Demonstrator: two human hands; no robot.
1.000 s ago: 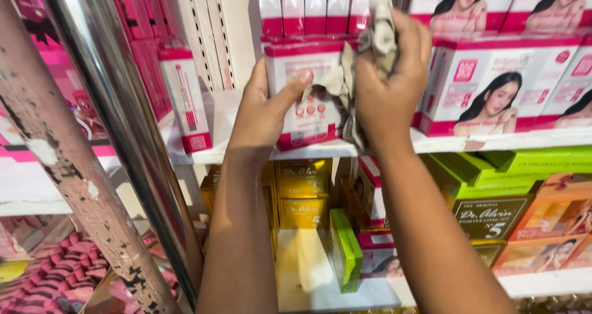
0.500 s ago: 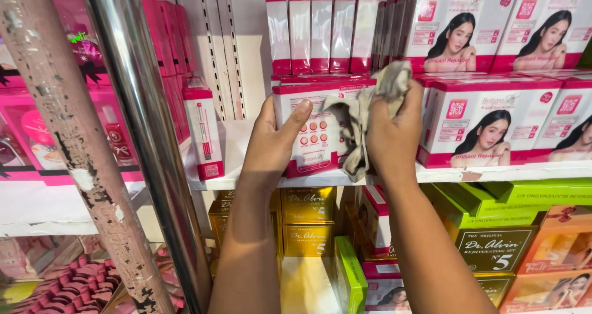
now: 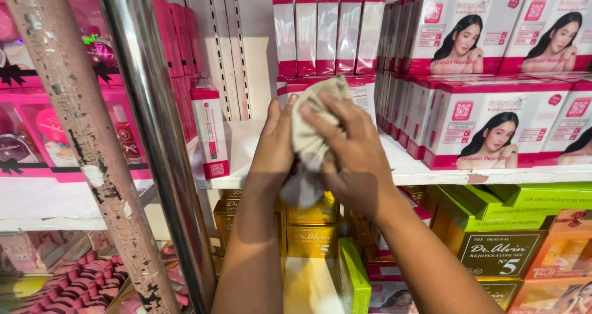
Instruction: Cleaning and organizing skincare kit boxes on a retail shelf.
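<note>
I see my right hand [image 3: 354,157] pressing a grey cloth [image 3: 308,144] against a pink-and-white box [image 3: 364,92] on the shelf [image 3: 431,172]; my left hand [image 3: 274,150] steadies the box, fingers wrapped round it.

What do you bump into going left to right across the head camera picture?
Peeling pole → shiny metal pole → small pink and white box → left hand → cloth → right hand → pink boxes with a portrait.

Crumpled beige cloth [image 3: 311,135] against pink-white box [image 3: 364,92]
</note>
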